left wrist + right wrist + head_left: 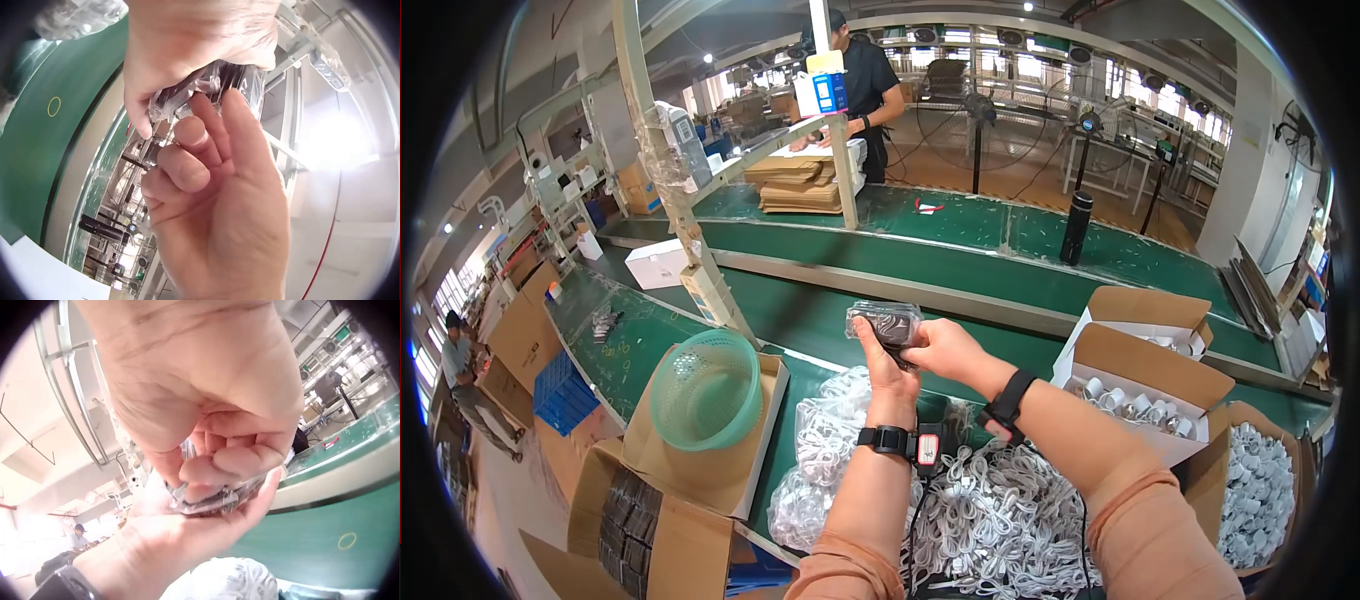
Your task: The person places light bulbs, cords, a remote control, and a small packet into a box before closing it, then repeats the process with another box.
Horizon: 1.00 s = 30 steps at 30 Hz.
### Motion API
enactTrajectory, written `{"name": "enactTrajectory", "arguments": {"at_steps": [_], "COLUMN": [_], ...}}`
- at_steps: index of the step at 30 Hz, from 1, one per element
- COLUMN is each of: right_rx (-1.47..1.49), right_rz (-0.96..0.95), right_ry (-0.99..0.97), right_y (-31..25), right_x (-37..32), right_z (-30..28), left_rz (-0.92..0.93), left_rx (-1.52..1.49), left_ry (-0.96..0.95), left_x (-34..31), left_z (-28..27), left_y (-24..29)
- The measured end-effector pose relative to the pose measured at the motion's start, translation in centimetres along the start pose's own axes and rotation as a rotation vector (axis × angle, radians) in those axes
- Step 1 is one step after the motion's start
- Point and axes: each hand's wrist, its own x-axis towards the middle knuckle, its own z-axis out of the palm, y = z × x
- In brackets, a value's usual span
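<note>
A clear plastic package (892, 318) with something dark inside is held up over the green bench, between both hands. My left hand (886, 373) grips it from below, thumb against its near face. The fingers of my right hand (948, 350) pinch at its lower right corner, and in the right wrist view the curled right hand (219, 444) covers much of the package (219, 501). Below the hands lies a heap of white cables (1000, 510), next to clear bags of white cables (830, 430).
A green basket (705, 392) sits in a carton at the left; a lower carton holds dark packets (628, 530). On the right are boxes of white parts (1140, 408) and a carton of small white pieces (1257, 490). A black bottle (1077, 230) and another person (868, 85) are across the bench.
</note>
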Motion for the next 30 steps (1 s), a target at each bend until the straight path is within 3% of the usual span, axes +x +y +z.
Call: {"name": "enactTrajectory", "arguments": {"at_steps": [1,5,8,10,12,14,18,22,24,28,30], "right_rx": [0.163,0.241,0.163,-0.244,-0.260,-0.350,-0.176,0.089,0.273,0.528,0.478], "right_rz": [0.013,0.023,0.095,-0.048,-0.016,-0.054,0.014,0.051,0.189,0.295,0.288], "right_ry": [0.042,0.224,0.233,0.288,0.236,0.355,0.185,0.177,0.127,0.277,0.355], "right_y": [0.4,0.1,-2.3,-2.4,-2.0,0.0,0.7,4.2,3.9,3.2,3.6], "right_x": [0.3,0.3,-1.5,-2.0,-2.1,-1.6,-2.0,-0.1,0.4,0.1,0.6], "right_z": [0.9,2.8,2.3,2.6,2.2,2.7,1.6,2.5,1.9,1.7,2.0], "left_rz": [0.026,0.057,0.030,-0.051,-0.043,-0.006,-0.066,-0.144,-0.134,-0.134,-0.127], "left_rx": [-0.013,-0.035,-0.048,-0.011,-0.026,-0.110,-0.142,-0.161,-0.203,-0.178,-0.160], "left_ry": [0.017,0.065,0.092,-0.008,0.012,0.049,0.046,-0.068,-0.056,-0.009,-0.036], "left_x": [0.1,0.4,0.8,0.4,0.9,0.6,0.2,-0.5,0.4,0.7,1.0], "left_z": [0.2,0.4,-0.2,-0.4,-0.8,-0.5,-0.8,-0.5,-1.0,-0.2,-0.1], "left_y": [0.1,0.5,1.5,2.0,1.6,1.4,0.9,0.4,-0.5,-1.3,-1.8]}}
